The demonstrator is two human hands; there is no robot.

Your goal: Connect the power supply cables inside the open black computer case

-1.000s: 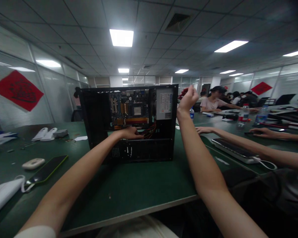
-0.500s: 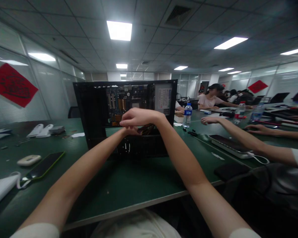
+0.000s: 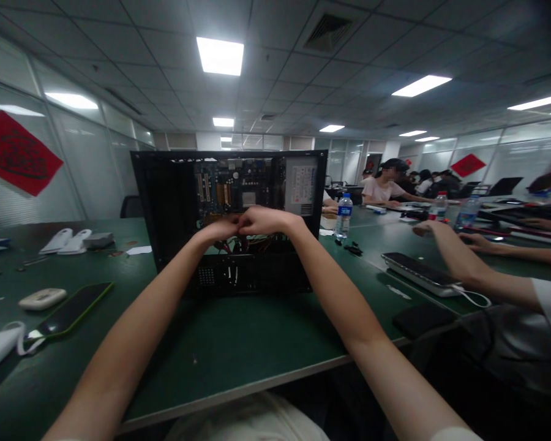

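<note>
An open black computer case (image 3: pixel 165 202) stands upright on the green table (image 3: pixel 239 343), showing its motherboard (image 3: pixel 232 187) and a grey power supply (image 3: pixel 302 188). My left hand (image 3: pixel 218 231) and my right hand (image 3: pixel 262 220) meet in front of the case opening, just above a bundle of red and orange cables (image 3: pixel 239 245). Both hands have curled fingers, pinched together on something small that I cannot make out.
A phone with a green edge (image 3: pixel 68 312), a white device (image 3: pixel 42 299) and a white cloth with a cord (image 3: pixel 0 346) lie at the left. A water bottle (image 3: pixel 344 215) stands right of the case. A neighbour's arm (image 3: pixel 468 269) reaches over a keyboard-like device (image 3: pixel 417 272) at the right.
My right hand came down from beside the case's top right corner to the case opening and now meets my left hand, which rose slightly from the cables.
</note>
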